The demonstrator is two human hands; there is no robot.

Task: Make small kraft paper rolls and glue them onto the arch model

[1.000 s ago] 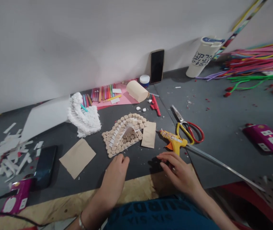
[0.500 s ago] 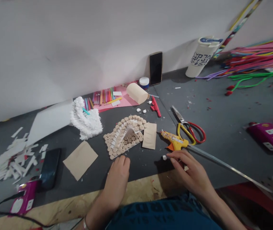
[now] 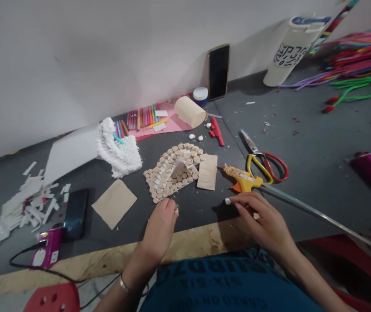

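My right hand (image 3: 261, 219) pinches a small white rolled piece (image 3: 227, 201) between thumb and fingertips, just below the yellow glue gun (image 3: 242, 177). A long clear glue stick (image 3: 315, 212) runs out of the gun's back end. My left hand (image 3: 160, 223) is closed at the table's front edge, and a tiny pale bit shows at its fingertips, too small to name. Right above that hand sits a craft model (image 3: 172, 173), an arch on a base covered with tan paper rolls. A tan paper piece (image 3: 207, 175) lies against the model's right side.
Red-and-yellow scissors (image 3: 266, 167) lie beyond the glue gun. Left of the model are a tan paper square (image 3: 114, 204), a fluffy white piece (image 3: 120, 154), a black phone (image 3: 75, 213) and white paper strips (image 3: 31, 208). A tumbler (image 3: 292, 54) and an upright phone (image 3: 218, 71) stand behind.
The view has shifted, so the table's things sit higher in the picture. My left fingers have curled in, with a pale bit now showing there. My right hand keeps its pinch on the white piece.
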